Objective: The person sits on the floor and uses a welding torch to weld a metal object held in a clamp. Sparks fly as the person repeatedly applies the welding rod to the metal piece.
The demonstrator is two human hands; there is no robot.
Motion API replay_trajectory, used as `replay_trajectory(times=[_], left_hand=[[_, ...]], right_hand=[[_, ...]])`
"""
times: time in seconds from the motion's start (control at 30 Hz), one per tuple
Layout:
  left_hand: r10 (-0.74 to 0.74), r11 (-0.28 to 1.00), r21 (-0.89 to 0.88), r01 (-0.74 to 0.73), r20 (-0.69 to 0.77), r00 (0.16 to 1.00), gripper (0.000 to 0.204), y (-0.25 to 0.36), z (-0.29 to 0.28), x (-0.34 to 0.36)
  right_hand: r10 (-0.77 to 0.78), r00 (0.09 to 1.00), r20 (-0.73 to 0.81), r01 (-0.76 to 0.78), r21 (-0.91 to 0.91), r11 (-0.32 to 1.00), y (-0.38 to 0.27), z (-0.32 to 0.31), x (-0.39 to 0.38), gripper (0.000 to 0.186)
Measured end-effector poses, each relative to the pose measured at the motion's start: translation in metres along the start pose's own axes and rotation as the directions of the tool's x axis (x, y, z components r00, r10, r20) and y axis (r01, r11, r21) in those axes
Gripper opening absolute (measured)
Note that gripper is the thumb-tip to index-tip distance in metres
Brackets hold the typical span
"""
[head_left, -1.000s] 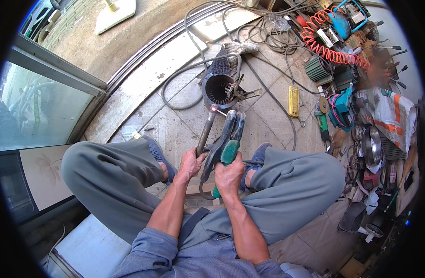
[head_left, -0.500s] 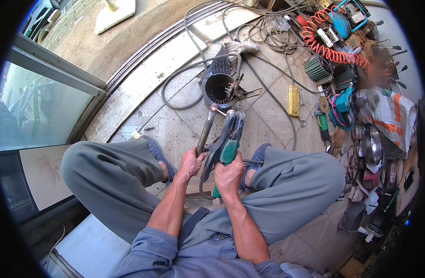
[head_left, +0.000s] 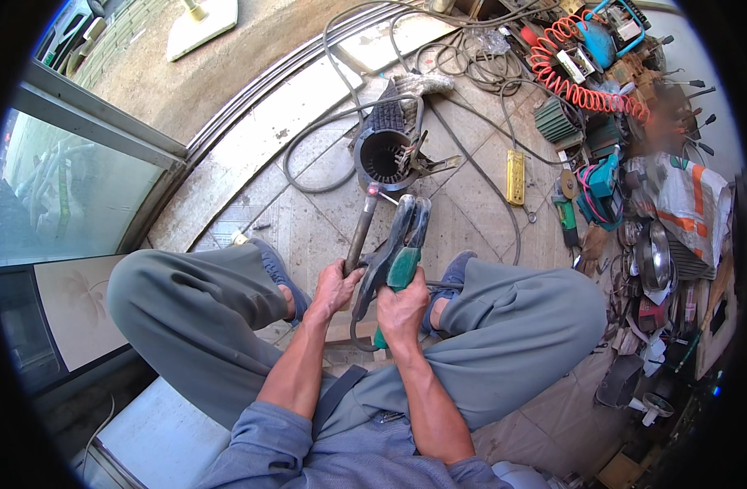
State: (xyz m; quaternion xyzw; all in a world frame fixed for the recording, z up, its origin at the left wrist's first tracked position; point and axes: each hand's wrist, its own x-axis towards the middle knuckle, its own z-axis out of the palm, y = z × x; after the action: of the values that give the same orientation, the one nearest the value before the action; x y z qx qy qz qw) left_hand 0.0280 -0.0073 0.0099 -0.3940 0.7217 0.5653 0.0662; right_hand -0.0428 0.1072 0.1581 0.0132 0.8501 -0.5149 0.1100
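Green-handled clamp tongs (head_left: 399, 244) and a dark metal rod (head_left: 360, 230) fill our two hands, and almost nothing has changed over the last second: both tools keep the same tilt and the same place between our knees as in the earlier views. We read this stillness as a steady hold, with the work paused or only just being lined up, not as a stroke in progress.

Our right hand (head_left: 403, 308) is closed around the lower green grip of the tongs, whose dark jaws rise up and away from the knuckles, lying close together at the tip. Our left hand (head_left: 334, 287), just beside the right, is wrapped around the lower end of the rod; the rod slants up from the fist and its pinkish tip lies just short of the motor housing (head_left: 386, 156). Whether that tip touches the housing we cannot tell.

The ribbed, dark housing sits on the tiled floor (head_left: 308, 220) beyond both hands, its open bore facing us, with a grey cable (head_left: 308, 155) looping to its left. Farther to the right of our right hand lie a yellow power strip (head_left: 515, 176) and, well apart, an orange coiled hose (head_left: 581, 90) among scattered tools.
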Motion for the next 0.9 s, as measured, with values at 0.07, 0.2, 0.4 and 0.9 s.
replay_trajectory(times=[0.07, 0.2, 0.4, 0.9], left_hand=[[0.036, 0.999, -0.031, -0.035, 0.010, 0.999, 0.034, -0.006, 0.001, 0.001], [0.014, 0.997, 0.074, -0.015, 0.015, 1.000, 0.032, 0.013, -0.008, -0.009], [-0.033, 0.970, 0.242, 0.033, -0.006, 0.999, 0.032, 0.036, -0.026, -0.017], [0.024, 0.961, 0.278, -0.010, -0.044, 0.999, 0.029, 0.042, -0.028, -0.019]], right_hand=[[0.002, 1.000, 0.003, -0.002, -0.007, 1.000, 0.001, 0.000, 0.000, 0.026], [-0.003, 1.000, -0.008, 0.003, -0.015, 1.000, 0.001, -0.001, 0.000, 0.026], [0.010, 1.000, 0.006, -0.010, 0.009, 1.000, -0.004, -0.001, -0.001, 0.025], [-0.026, 1.000, 0.002, 0.026, 0.033, 0.999, 0.000, 0.000, 0.000, 0.024]])
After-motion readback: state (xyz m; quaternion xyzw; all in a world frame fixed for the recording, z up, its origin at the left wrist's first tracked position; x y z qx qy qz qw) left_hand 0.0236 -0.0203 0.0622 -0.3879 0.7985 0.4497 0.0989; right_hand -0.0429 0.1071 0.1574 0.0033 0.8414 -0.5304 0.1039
